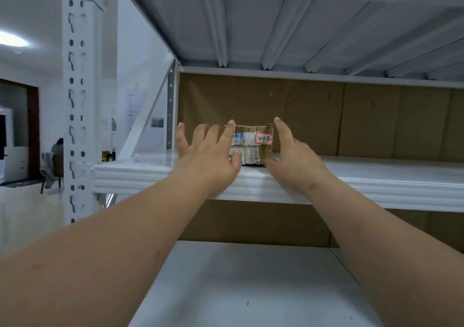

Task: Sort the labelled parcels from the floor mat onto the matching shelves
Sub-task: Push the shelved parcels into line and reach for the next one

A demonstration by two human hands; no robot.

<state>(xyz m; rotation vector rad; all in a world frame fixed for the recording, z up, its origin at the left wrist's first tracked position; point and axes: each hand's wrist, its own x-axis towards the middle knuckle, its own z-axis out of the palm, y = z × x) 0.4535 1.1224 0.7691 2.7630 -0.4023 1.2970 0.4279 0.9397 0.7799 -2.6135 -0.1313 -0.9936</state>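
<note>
The left hand (208, 151) is laid with straight, spread fingers against the parcel (251, 146), which is set on the white shelf (155, 173), apparently to square it. The right hand (292, 156), its grip likewise slack and open, is held against the other side.

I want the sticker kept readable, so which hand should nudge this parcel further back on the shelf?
Probably the left hand: it lies over the parcel face, clear of the red-edged sticker; the right hand sits beside that sticker.

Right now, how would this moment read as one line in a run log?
small taped brown cardboard parcel on white metal shelf | left hand touching it, fingers straight | right hand beside it, open
</note>
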